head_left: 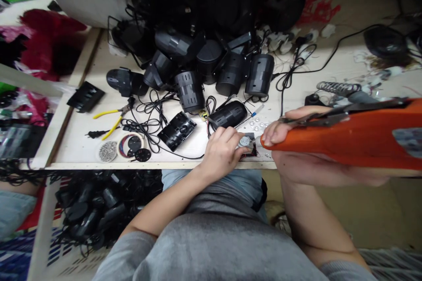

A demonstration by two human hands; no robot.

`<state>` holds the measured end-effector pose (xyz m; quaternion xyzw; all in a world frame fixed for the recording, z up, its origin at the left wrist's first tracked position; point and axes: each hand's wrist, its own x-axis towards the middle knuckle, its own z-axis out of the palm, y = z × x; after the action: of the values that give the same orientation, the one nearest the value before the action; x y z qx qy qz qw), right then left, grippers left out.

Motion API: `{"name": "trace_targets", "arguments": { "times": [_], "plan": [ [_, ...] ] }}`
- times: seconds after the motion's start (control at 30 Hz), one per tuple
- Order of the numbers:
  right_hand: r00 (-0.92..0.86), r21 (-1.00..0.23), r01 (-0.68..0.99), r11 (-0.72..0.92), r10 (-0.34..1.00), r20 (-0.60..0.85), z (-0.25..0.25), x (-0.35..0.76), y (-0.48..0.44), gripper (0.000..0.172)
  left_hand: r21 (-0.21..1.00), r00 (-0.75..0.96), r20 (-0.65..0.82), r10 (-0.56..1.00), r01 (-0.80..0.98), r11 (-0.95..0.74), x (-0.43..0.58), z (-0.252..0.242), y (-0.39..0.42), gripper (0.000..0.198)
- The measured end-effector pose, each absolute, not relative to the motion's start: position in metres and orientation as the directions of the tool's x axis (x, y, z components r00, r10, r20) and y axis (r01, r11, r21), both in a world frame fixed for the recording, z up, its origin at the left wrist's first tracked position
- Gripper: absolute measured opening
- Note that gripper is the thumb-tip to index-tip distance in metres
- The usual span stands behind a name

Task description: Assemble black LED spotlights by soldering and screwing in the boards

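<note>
Left hand (220, 151): pinching a small round metal part (245, 141).
Right hand (278, 131): wrapped round an orange power driver (346, 136), nose toward the part.
Small round metal part: between both hands, bench's (77, 142) 6 o'clock edge.
Black cylindrical housing (229, 115): its 11 o'clock.
Yellow-handled pliers (115, 118): its 9 o'clock.

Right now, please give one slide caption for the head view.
Left grip on a silver part, right grip on an orange tool.
</note>
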<state>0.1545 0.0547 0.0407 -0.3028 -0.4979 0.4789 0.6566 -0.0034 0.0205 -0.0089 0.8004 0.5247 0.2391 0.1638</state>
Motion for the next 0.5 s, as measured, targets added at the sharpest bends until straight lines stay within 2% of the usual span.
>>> {"name": "trace_targets", "arguments": {
  "times": [0.2, 0.4, 0.5],
  "plan": [
    [0.071, -0.873, -0.364, 0.324, 0.945, 0.320, 0.038, 0.151, 0.060, 0.087, 0.509, 0.336, 0.225, 0.915, 0.760, -0.404, -0.005, -0.011, 0.020, 0.033],
    [-0.035, -0.883, -0.372, 0.287, 0.946, 0.322, 0.041, 0.139, 0.060, 0.083, 0.496, 0.327, 0.204, 0.923, 0.778, -0.386, -0.003, -0.013, 0.021, 0.030],
    [-0.047, -0.889, -0.373, 0.267, 0.951, 0.305, 0.040, 0.137, 0.063, 0.087, 0.484, 0.326, 0.175, 0.929, 0.793, -0.370, -0.002, -0.013, 0.021, 0.029]
  ]
}}
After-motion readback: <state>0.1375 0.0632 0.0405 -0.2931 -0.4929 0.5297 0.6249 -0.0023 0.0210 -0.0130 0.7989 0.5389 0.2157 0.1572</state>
